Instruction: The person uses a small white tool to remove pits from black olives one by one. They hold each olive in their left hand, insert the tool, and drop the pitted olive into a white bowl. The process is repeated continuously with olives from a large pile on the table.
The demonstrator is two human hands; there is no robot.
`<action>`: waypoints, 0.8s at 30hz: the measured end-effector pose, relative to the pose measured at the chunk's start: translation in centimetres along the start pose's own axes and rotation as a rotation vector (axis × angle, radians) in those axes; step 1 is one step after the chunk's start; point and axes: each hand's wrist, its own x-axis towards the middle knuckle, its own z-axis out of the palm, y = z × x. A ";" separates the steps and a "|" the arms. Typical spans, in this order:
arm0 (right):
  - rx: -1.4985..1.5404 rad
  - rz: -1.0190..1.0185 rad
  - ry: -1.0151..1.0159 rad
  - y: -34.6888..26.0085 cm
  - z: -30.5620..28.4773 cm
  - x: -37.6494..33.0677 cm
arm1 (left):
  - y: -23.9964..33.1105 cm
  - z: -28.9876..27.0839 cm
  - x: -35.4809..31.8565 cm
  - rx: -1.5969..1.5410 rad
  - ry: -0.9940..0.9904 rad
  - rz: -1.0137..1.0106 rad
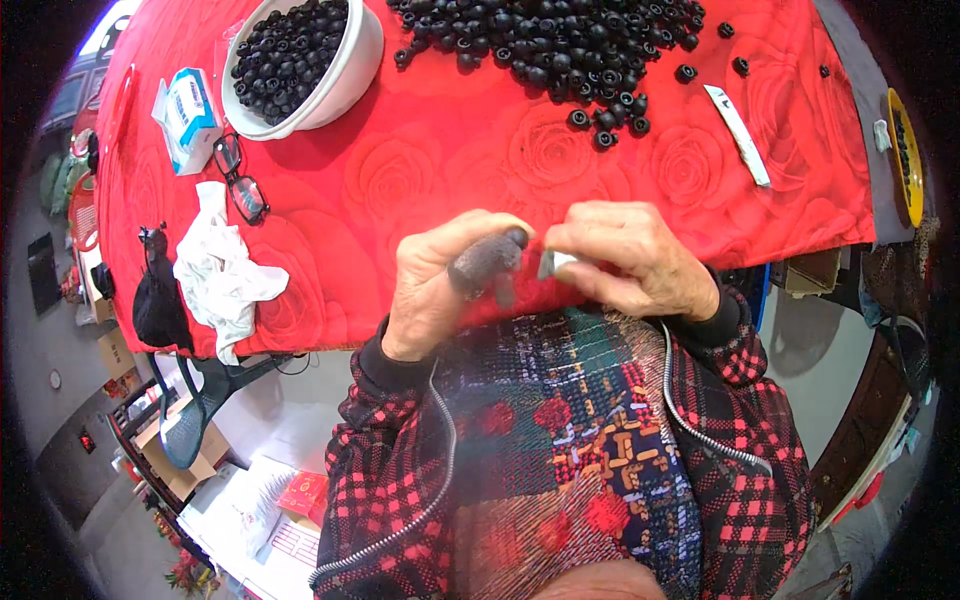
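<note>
My left hand (425, 275) is closed at the near edge of the red-covered table, pinching a small black round part (517, 238) between thumb and fingers. Its fingers look dark grey, covered or stained, and are partly blurred. Close by on the right, my right hand (635, 262) grips a small flat piece (553, 262), white on one side and grey at the tip, like a wrapped blade. Its tip points at the black part, with a narrow gap between the hands. Beyond them lies a heap of similar black round parts (560, 50).
A white bowl (352, 70) full of black parts stands at the far left. Near it are a tissue pack (188, 120), eyeglasses (240, 180), a white cloth (225, 270) and a black pouch-like item (160, 300). At right lie a white strip (738, 138) and a yellow tray (908, 190).
</note>
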 end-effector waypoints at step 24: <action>-0.052 -0.167 0.107 -2.8 1.3 1.0 | 0.3 0.5 -1.2 -0.321 -0.141 -0.233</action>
